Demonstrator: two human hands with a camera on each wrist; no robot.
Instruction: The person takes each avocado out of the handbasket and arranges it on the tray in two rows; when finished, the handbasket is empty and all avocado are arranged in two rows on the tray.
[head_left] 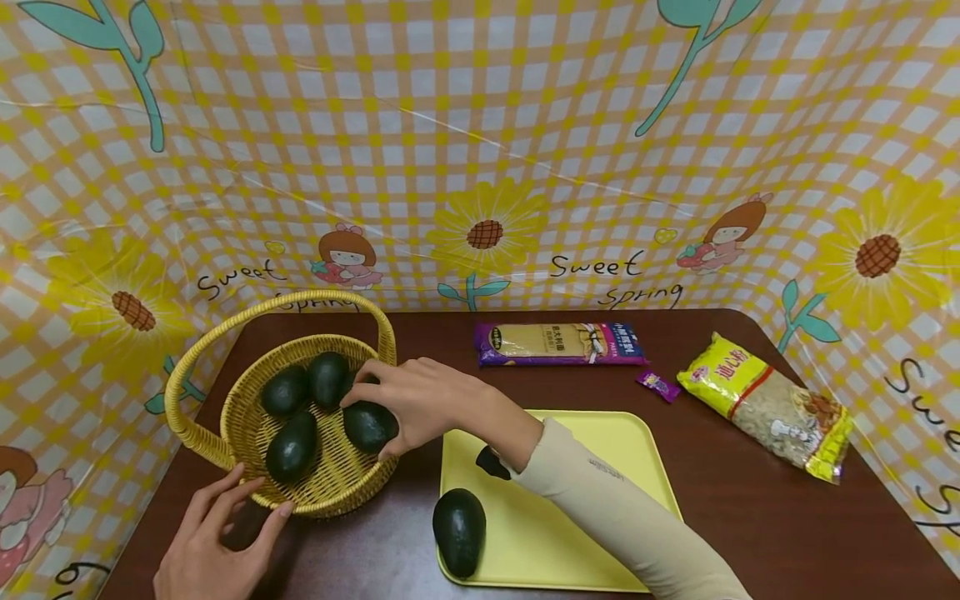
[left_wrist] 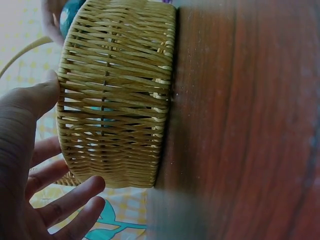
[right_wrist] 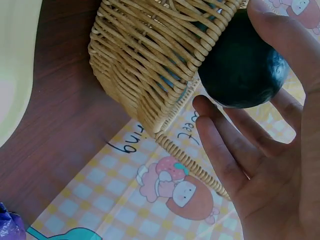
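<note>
A yellow wicker basket point(head_left: 337, 500) with a tall handle stands on the left of the table. Several dark green avocados point(head_left: 292, 447) lie in it. My right hand point(head_left: 420, 400) reaches over its right rim and holds one avocado point(head_left: 369, 427) between thumb and fingers. In the right wrist view this held avocado point(right_wrist: 242, 65) shows just beyond the rim. My left hand point(head_left: 213, 533) is at the basket's near left side, its fingers spread and loosely bent. The thumb point(left_wrist: 47, 92) rests at the rim in the left wrist view. Another avocado point(head_left: 459, 532) lies on a yellow tray point(head_left: 592, 533).
Behind the tray lies a purple pasta packet point(head_left: 558, 343), with a small purple wrapped sweet point(head_left: 658, 385) close by. A yellow bag of pasta point(head_left: 765, 408) lies at the right. A checked sunflower cloth point(head_left: 480, 150) hangs around the brown table point(head_left: 405, 533).
</note>
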